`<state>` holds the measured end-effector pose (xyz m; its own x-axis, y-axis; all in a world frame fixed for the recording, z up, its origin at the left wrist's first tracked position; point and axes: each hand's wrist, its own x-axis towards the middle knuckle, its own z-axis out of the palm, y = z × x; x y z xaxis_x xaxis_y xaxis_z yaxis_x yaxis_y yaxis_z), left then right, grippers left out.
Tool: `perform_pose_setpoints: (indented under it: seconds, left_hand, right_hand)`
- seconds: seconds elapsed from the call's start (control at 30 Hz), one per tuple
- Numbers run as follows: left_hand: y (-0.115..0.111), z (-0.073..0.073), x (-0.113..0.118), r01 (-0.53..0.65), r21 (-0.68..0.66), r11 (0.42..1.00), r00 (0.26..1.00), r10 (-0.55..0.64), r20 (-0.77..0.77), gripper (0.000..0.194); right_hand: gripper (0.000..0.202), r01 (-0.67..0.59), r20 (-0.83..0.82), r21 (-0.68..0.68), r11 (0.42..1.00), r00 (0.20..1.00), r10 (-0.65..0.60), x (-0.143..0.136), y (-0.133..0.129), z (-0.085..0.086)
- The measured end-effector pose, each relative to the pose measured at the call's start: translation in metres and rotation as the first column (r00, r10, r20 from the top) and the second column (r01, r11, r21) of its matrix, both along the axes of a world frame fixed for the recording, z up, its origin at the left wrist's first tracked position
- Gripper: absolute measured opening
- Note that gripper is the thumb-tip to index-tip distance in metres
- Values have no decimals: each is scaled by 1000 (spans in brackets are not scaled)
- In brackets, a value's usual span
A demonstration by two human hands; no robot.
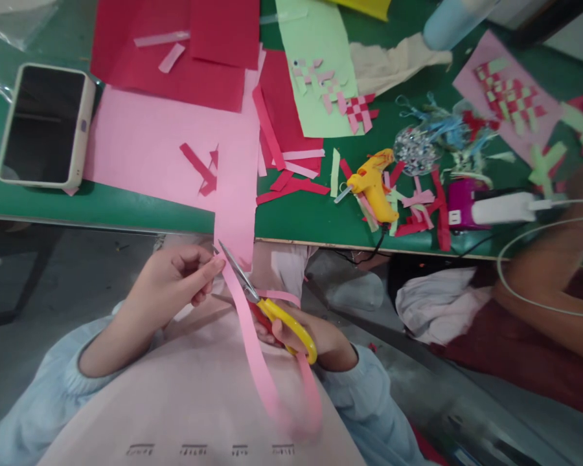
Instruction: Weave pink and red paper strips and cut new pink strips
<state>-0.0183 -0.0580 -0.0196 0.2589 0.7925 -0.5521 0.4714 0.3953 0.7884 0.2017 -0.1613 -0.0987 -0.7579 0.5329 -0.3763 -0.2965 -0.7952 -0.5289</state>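
Note:
My left hand (177,281) pinches the upper end of a long pink paper strip (247,330) between thumb and fingers. The strip hangs down in front of my apron and loops back up on the right. My right hand (296,330) grips scissors (289,320) with a yellow and a red handle. Their blades (238,268) point up and left, with the tips close to my left fingertips. Just beyond the blades, a pink paper sheet (236,194) overhangs the table's front edge. Part of my right fingers is hidden by the handles.
On the green table (291,220) lie a phone (43,126), dark red sheets (175,58), a yellow glue gun (374,184), scattered paper strips and a light green sheet (315,65) with woven pieces. Another person's arm (554,272) and a white cable (500,259) are at right.

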Motion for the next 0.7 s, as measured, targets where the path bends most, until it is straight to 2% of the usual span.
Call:
perform_pose_setpoints:
  seconds: [0.13, 0.3, 0.4, 0.5, 0.7]
  left_hand:
    - [0, 1, 1, -13, -5, 1000, 1000, 14, 18, 36]
    - [0, 4, 2, -12, 1, 1000, 1000, 12, 6, 34]
    - [0, 4, 2, -11, 5, 1000, 1000, 11, 12, 35]
    - [0, 2, 2, -8, 6, 1000, 1000, 8, 21, 35]
    - [-1, 3, 2, 0, 3, 1000, 1000, 0, 12, 36]
  right_hand:
    - [55, 29, 5, -29, 999, 1000, -29, -2, 1, 0]
    - [63, 14, -21, 132, 991, 1000, -11, -4, 4, 0]
    - [60, 43, -80, 190, 981, 996, -28, -6, 5, -1]
    - [60, 49, -127, 176, 983, 992, -26, -9, 6, 0]
    - [67, 29, -78, 63, 998, 997, -24, -10, 4, -4]
